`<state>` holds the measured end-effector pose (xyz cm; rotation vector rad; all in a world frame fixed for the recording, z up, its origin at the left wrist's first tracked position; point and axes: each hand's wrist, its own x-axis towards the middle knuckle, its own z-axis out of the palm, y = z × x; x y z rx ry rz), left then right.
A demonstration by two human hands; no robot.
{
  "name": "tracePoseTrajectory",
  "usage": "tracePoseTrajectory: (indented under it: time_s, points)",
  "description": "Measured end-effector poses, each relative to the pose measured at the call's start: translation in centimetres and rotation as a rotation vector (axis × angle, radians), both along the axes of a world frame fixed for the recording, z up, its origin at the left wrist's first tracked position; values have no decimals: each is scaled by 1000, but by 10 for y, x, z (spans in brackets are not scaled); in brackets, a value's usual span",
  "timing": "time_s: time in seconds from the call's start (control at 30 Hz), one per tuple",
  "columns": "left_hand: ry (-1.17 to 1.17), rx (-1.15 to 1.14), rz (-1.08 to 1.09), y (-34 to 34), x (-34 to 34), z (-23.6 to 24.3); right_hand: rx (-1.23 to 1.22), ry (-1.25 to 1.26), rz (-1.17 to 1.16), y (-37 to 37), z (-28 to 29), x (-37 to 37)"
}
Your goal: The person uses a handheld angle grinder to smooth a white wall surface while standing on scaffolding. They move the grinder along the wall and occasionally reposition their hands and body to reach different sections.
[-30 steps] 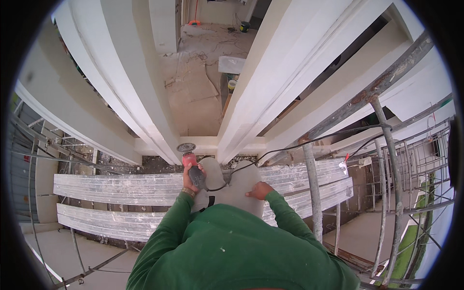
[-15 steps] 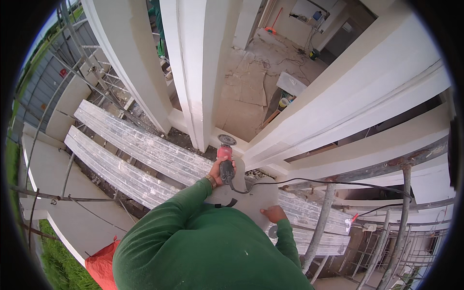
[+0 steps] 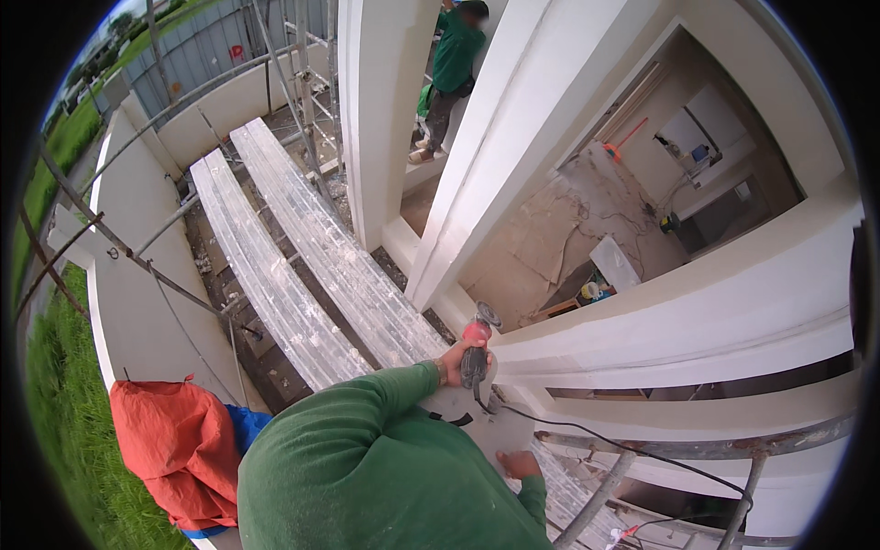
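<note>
My left hand (image 3: 452, 363) is wrapped round the body of an angle grinder (image 3: 475, 353), red toward the head and dark at the tail. Its round disc (image 3: 489, 315) points up, close to the foot of a white column; whether it spins I cannot tell. A black power cord (image 3: 587, 426) leaves the grinder's tail and runs right past the scaffold pipes. My right hand (image 3: 520, 465) rests at the edge of the pale grey cloth over my lap (image 3: 507, 435), apart from the grinder. Its thumb shows, but the other fingers are mostly hidden.
Dusty metal scaffold planks (image 3: 316, 252) stretch away to the left, splashed with white. Scaffold pipes (image 3: 605, 495) stand at the right. A red-orange tarp (image 3: 174, 449) hangs at lower left. Beyond the white column (image 3: 477, 174), a co-worker in green (image 3: 458, 50) stands. A room opens behind.
My view has swung left, so the columns, planks and grinder sit further right. The co-worker and more of the tarp have come into sight. My left hand keeps its grip on the grinder.
</note>
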<state>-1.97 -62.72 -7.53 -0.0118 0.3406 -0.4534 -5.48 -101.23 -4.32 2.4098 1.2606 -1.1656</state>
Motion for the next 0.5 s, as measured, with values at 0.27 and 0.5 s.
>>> tracePoseTrajectory:
  time_s: [0.27, 0.5]
  points:
    - [8, -53, -3, 3, 4, -4, 47, -62, -34, 1, -5, -1]
    - [-14, -15, 12, 6, 4, -2, 38, -45, 65, 1, -8, 4]
